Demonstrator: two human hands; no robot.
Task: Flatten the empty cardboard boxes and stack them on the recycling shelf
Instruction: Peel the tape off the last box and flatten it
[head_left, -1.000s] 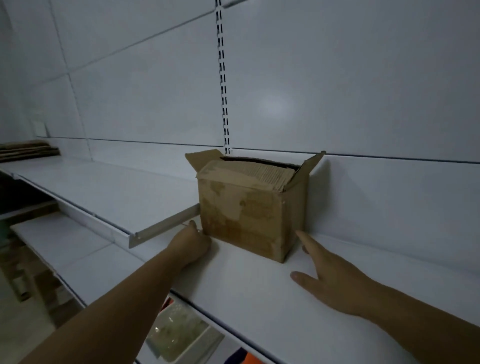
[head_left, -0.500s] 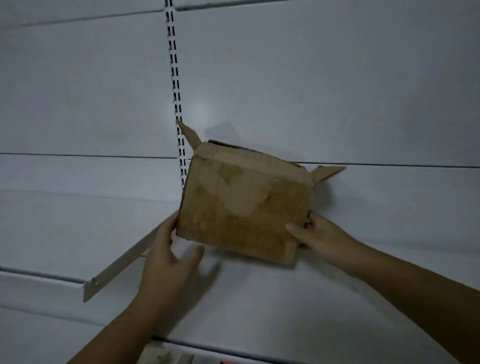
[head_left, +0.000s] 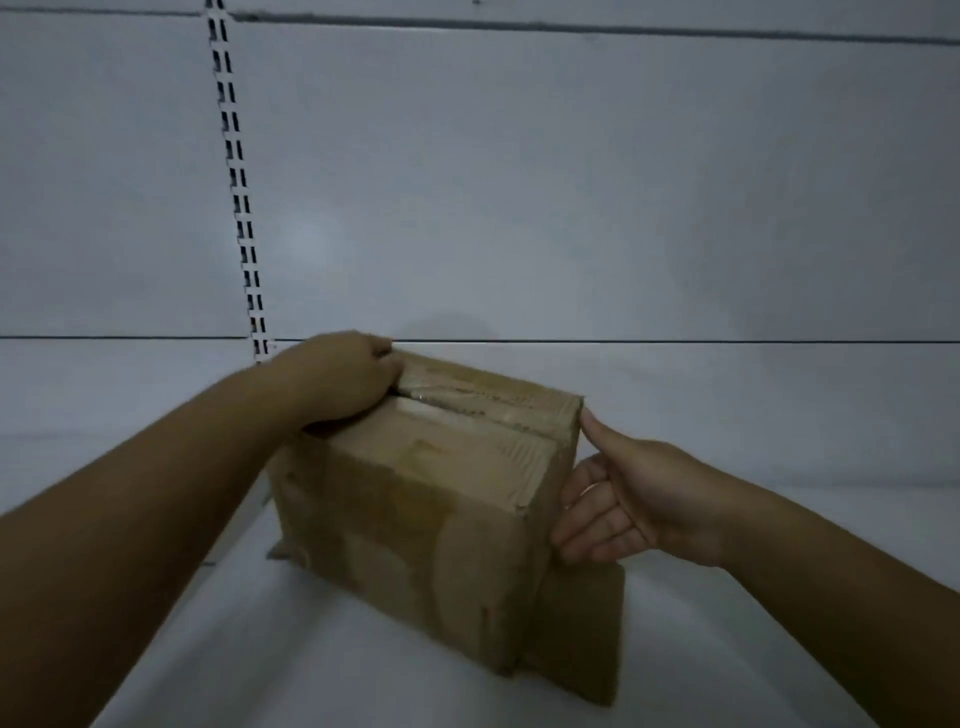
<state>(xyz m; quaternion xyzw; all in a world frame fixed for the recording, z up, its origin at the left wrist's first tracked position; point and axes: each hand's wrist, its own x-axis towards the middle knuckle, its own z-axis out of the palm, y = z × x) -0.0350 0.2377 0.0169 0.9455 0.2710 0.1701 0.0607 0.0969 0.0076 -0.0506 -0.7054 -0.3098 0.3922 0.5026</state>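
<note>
Nearest the camera, two bare forearms reach forward over the white shelf (head_left: 311, 649), whose surface lies bare in front of and on both sides of the cardboard box (head_left: 415, 530). That box sits on the shelf with its flaps spread out from under its base: one flap (head_left: 582, 634) lies flat at the right front corner, and a small tip pokes out at the lower left. A seam runs along the top face between two closed panels, with worn tape along it. On the right, the right hand (head_left: 628, 499) is wide open, palm toward the box's right end wall, fingers just touching or nearly touching that wall and the thumb tip at the upper right corner edge; it grips nothing. Farther back, the left hand (head_left: 343, 379) is curled over the top left rear edge of the box, fingers hooked into the seam. Beyond the box, the white back panel (head_left: 571, 182) rises, with a slotted upright (head_left: 239, 197) at the left and free room above.
</note>
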